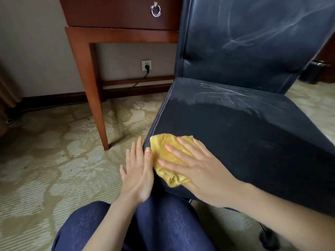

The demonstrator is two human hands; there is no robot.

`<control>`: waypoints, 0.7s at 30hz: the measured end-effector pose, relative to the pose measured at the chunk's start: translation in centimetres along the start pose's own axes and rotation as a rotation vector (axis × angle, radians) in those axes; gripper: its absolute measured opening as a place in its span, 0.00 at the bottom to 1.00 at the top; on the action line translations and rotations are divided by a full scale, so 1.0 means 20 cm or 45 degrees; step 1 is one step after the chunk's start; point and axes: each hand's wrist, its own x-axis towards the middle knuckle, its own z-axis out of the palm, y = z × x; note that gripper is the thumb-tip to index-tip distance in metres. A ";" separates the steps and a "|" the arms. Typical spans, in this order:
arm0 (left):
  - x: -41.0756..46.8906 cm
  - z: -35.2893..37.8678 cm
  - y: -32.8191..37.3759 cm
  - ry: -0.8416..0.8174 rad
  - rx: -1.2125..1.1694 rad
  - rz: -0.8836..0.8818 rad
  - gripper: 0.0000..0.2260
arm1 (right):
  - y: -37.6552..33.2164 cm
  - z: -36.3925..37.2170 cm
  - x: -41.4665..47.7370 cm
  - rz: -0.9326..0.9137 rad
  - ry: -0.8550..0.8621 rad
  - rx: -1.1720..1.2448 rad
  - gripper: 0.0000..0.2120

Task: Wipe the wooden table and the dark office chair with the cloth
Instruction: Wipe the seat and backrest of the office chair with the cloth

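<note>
Right hand [195, 171] lies flat, fingers straight and spread, pressing the yellow cloth [163, 147] onto the front corner of the dark office chair [235, 127] seat. Left hand [137, 176] is open with fingers straight, set against the seat's side just beside the cloth. Its thumb appears to touch the cloth's edge, though contact is not certain. Pale streaks mark the rear of the seat and the backrest. The wooden table [87, 69] stands on patterned carpet [45, 142], well apart from the cloth.
</note>
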 end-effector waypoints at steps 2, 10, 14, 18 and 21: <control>-0.01 0.00 0.01 0.035 0.011 -0.008 0.36 | 0.00 0.02 -0.16 -0.028 -0.027 -0.113 0.29; -0.03 0.02 0.06 0.234 0.324 -0.003 0.36 | 0.27 -0.05 -0.70 0.340 -0.044 -0.037 0.43; -0.05 0.09 0.19 0.247 0.509 0.238 0.38 | 0.51 -0.11 -0.74 0.755 -0.089 0.259 0.21; -0.06 0.19 0.28 0.222 0.698 0.378 0.36 | 0.73 -0.08 -0.63 0.881 -0.111 0.373 0.28; -0.05 0.21 0.26 0.196 0.761 0.377 0.36 | 0.85 -0.03 -0.50 0.965 -0.180 0.316 0.24</control>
